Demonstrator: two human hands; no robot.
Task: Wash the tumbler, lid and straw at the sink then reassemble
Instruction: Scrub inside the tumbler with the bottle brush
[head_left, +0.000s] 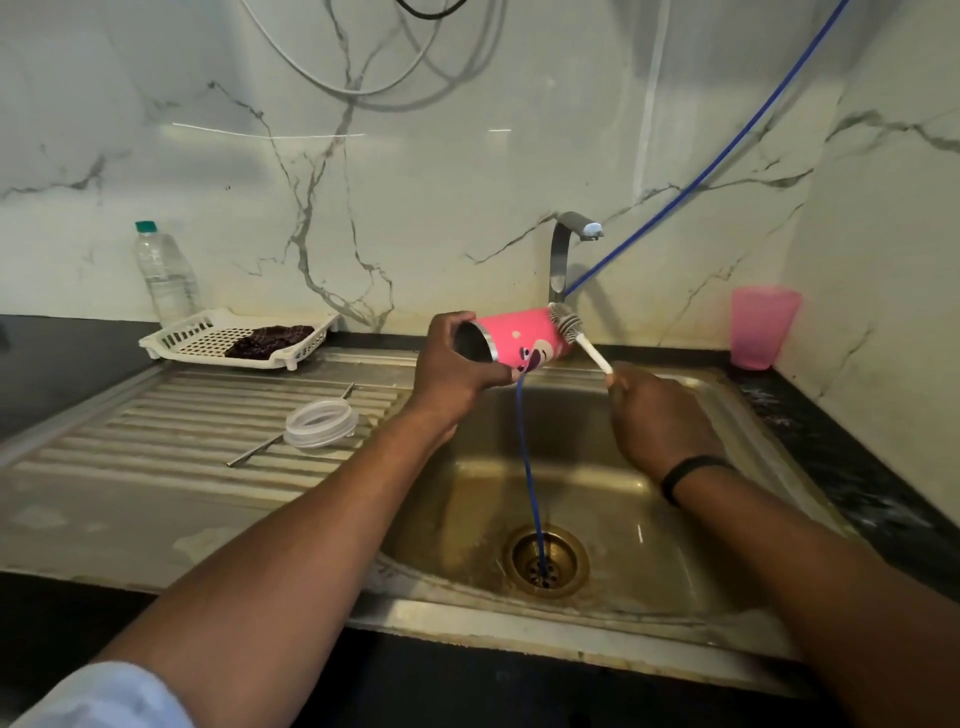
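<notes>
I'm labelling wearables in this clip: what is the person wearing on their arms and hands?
The right hand has a thin black band round its wrist. The left hand wears nothing that shows; that forearm is bare, with a pale light-blue sleeve at the upper arm. No gloves or rings show.

Two bare forearms reach out from the bottom of the view, long and uncovered from well behind the fingers back to the elbows. The left hand (457, 364) carries no ring or band that I can make out. Behind the fingers of the right hand (657, 415), at the wrist, sits a narrow black wristband (688, 475), plain and smooth, wrapped snugly round; no face or buckle shows on it. Far back from the left fingers, at the upper arm, a pale blue-grey fabric sleeve (104, 696) ends above the elbow, soft and blurred at the corner of sight.
</notes>
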